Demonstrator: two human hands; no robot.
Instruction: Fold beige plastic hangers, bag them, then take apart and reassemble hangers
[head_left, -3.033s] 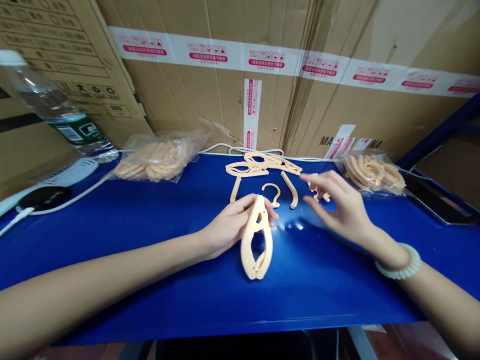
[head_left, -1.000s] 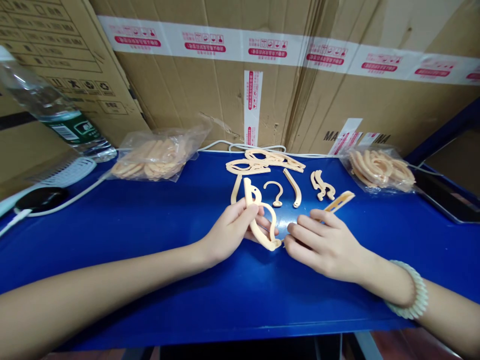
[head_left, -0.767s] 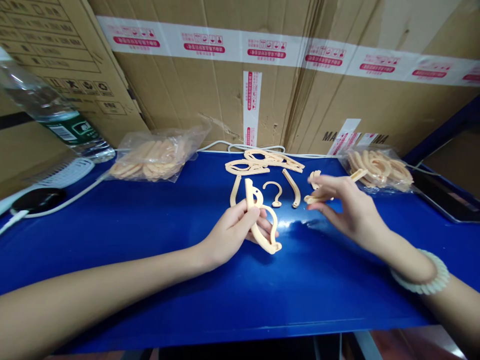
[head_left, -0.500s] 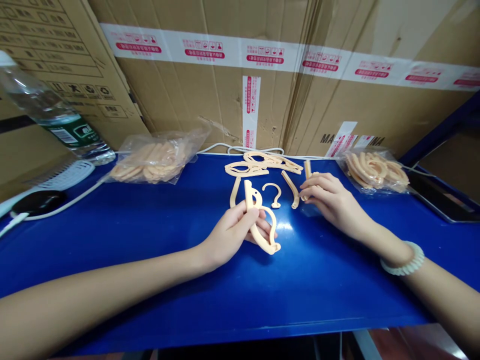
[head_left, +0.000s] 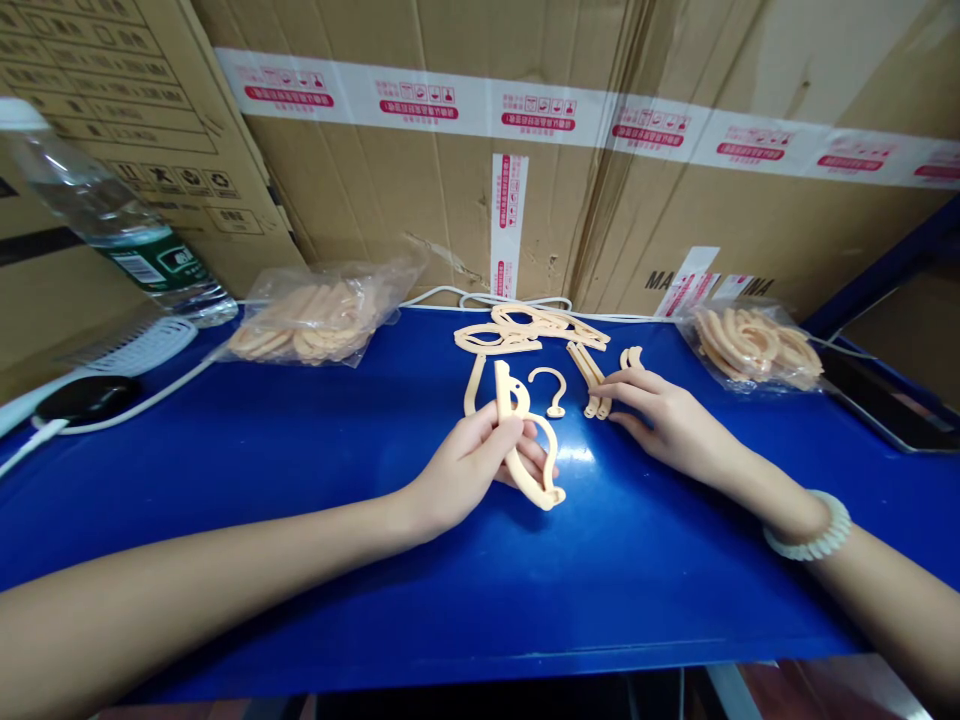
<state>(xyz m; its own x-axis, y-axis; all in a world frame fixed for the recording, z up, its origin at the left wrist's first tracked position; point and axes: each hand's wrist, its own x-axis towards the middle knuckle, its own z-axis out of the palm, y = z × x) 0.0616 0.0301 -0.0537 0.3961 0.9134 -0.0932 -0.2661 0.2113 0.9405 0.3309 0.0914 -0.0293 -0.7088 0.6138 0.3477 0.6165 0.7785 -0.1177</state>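
My left hand [head_left: 480,450] is closed around a beige plastic folding-hanger piece [head_left: 553,440], with one curved arm standing up and a loop beside it. Over the table on the right, my right hand [head_left: 667,415] has its thumb and forefinger apart beside two slim beige hanger arms [head_left: 589,380] lying side by side. Its forefinger seems to touch the nearer arm. Behind those fingers shows the end of another beige piece [head_left: 631,357], partly hidden. Between the hands lies a beige hanger hook [head_left: 551,390]. One more beige arm [head_left: 474,385] sits just behind my left hand.
Flat beige hanger frames [head_left: 499,338] lie at the back by a white cable [head_left: 435,293]. Clear bags of beige parts stand left [head_left: 307,325] and right [head_left: 750,345]. A water bottle [head_left: 165,265], a black puck [head_left: 88,398] and a dark tablet [head_left: 885,400] flank them. Cardboard boxes [head_left: 405,190] wall the back.
The piece upright in my right hand now appears laid on the table beside the other slim arm, and the fingers have parted. My left hand keeps its hold; the view has shifted slightly.
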